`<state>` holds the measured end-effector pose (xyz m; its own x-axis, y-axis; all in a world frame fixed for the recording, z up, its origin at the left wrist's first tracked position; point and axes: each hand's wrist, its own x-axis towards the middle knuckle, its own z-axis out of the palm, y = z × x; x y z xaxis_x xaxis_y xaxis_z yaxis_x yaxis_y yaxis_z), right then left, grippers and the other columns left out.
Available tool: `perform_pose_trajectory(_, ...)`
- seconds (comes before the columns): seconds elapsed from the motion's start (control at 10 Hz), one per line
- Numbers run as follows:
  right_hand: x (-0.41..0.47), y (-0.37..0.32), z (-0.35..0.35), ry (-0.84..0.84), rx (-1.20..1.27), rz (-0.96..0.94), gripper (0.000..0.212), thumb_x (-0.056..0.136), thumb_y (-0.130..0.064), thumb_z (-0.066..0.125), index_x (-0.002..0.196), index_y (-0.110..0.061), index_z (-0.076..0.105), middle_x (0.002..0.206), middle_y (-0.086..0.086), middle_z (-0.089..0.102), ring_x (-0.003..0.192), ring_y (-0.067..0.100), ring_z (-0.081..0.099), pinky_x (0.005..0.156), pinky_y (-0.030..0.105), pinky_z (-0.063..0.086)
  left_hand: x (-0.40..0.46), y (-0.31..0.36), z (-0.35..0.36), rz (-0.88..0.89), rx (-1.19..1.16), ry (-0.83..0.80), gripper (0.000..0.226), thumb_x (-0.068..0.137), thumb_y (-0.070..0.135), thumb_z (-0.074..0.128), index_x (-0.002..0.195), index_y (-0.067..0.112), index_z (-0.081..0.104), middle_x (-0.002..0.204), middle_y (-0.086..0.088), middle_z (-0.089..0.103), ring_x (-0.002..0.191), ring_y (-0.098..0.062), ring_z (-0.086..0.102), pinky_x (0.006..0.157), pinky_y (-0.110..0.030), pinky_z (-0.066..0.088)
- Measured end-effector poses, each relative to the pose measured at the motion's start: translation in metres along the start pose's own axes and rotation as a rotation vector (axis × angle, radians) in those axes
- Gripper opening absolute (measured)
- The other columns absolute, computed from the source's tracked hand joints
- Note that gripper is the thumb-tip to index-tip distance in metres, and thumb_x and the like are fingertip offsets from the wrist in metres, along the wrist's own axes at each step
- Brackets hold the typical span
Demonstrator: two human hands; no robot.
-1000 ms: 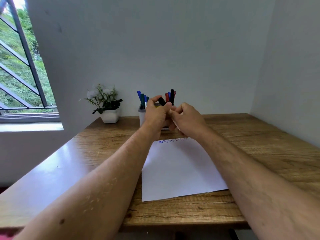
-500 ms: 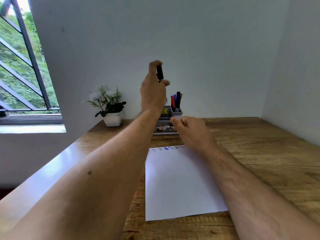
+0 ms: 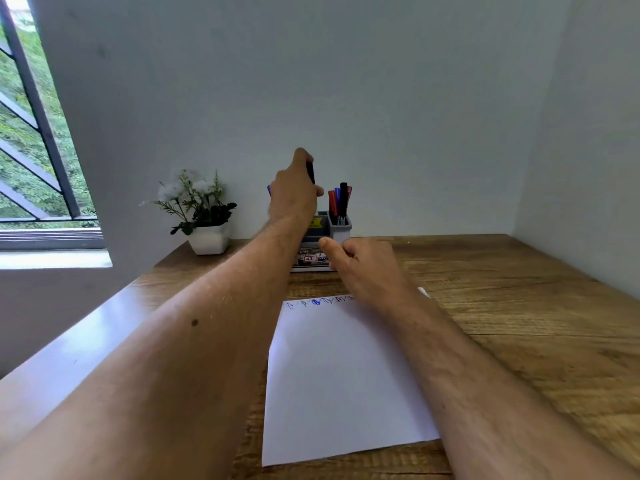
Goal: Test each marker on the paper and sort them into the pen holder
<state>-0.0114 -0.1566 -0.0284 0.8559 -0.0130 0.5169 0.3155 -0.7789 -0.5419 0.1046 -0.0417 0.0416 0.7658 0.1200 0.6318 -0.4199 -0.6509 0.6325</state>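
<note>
Left hand point(image 3: 292, 194) raised above the pen holder point(image 3: 341, 227), fingers pinching a black marker point(image 3: 310, 172) approx upright; only the marker's upper part shows, rest hidden behind the hand. Bit of a blue marker point(image 3: 268, 190) peeks out at the hand's left edge, can't tell which compartment it sits in.

Right hand point(image 3: 360, 265) low over the table point(image 3: 519, 306), just in front of the holder base, fingers loosely curled w/ thumb sticking up. A white sliver shows past the wrist on the right; can't tell what it is or whether the hand grips anything.

Pen holder at back of table near the wall, gray, multi-compartment. Right compartment has red, blue, black markers point(image 3: 341, 202) standing upright, tips up. Yellow label in middle section, red/white label on the low front section. Left part blocked by the left forearm.

Paper point(image 3: 339, 375) lies flat on the table between the forearms, near edge close to the table front. Row of small test scribbles point(image 3: 322, 301) along its far edge, mostly blue and dark; right end of the row covered by the right hand.

Potted plant point(image 3: 204, 216) w/ white flowers in a white pot left of the holder, against the wall. Window point(image 3: 31, 133) w/ dark bars far left, greenery outside.
</note>
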Motion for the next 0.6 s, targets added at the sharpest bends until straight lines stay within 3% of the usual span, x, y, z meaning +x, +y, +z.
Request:
perform_pose_trajectory(0.1,0.001,0.001,0.001,0.011,-0.012,0.003,0.06,0.096,-0.067,0.038,0.067,-0.019,0.059,0.083,0.002,0.072,0.072,0.013,0.063,0.059,0.025,0.042,0.0,-0.008,0.005,-0.014,0.077,-0.072,0.027,0.1,0.012,0.05,0.123,0.025,0.054,0.099,-0.002,0.07,0.075,-0.008,0.062,0.061,-0.026,0.047)
perform_pose_trajectory(0.2,0.0,0.001,0.0,0.014,-0.015,0.014,0.06,0.097,-0.064,0.039,0.071,-0.016,0.063,0.082,0.003,0.072,0.071,0.013,0.062,0.057,0.024,0.039,0.001,-0.009,0.002,-0.021,0.096,-0.056,0.031,0.1,0.011,0.052,0.128,0.023,0.06,0.102,0.001,0.066,0.078,-0.009,0.06,0.062,-0.023,0.049)
perform_pose_trajectory(0.3,-0.002,0.002,-0.004,0.039,0.0,0.03,0.058,0.099,-0.06,0.041,0.072,-0.015,0.064,0.082,0.003,0.071,0.072,0.014,0.063,0.057,0.025,0.039,0.001,-0.006,-0.006,-0.019,0.125,-0.087,0.041,0.1,0.011,0.05,0.139,0.025,0.057,0.123,-0.004,0.068,0.099,-0.018,0.065,0.083,-0.034,0.057)
perform_pose_trajectory(0.4,-0.003,0.004,-0.008,0.051,0.005,0.046,0.055,0.1,-0.058,0.041,0.08,-0.015,0.069,0.082,0.002,0.069,0.073,0.012,0.062,0.059,0.025,0.041,-0.003,-0.004,-0.014,0.036,0.248,-0.149,0.054,0.099,0.006,0.048,0.149,0.023,0.043,0.138,-0.01,0.06,0.119,-0.026,0.059,0.098,-0.035,0.051)
perform_pose_trajectory(0.6,-0.01,-0.003,-0.031,0.051,-0.074,0.067,0.037,0.105,-0.038,0.043,0.083,-0.016,0.063,0.085,0.004,0.066,0.066,0.008,0.053,0.052,0.021,0.034,-0.015,0.006,-0.04,0.058,0.135,-0.118,0.053,0.093,0.0,0.045,0.143,0.017,0.052,0.135,-0.009,0.062,0.119,-0.025,0.06,0.102,-0.033,0.049)
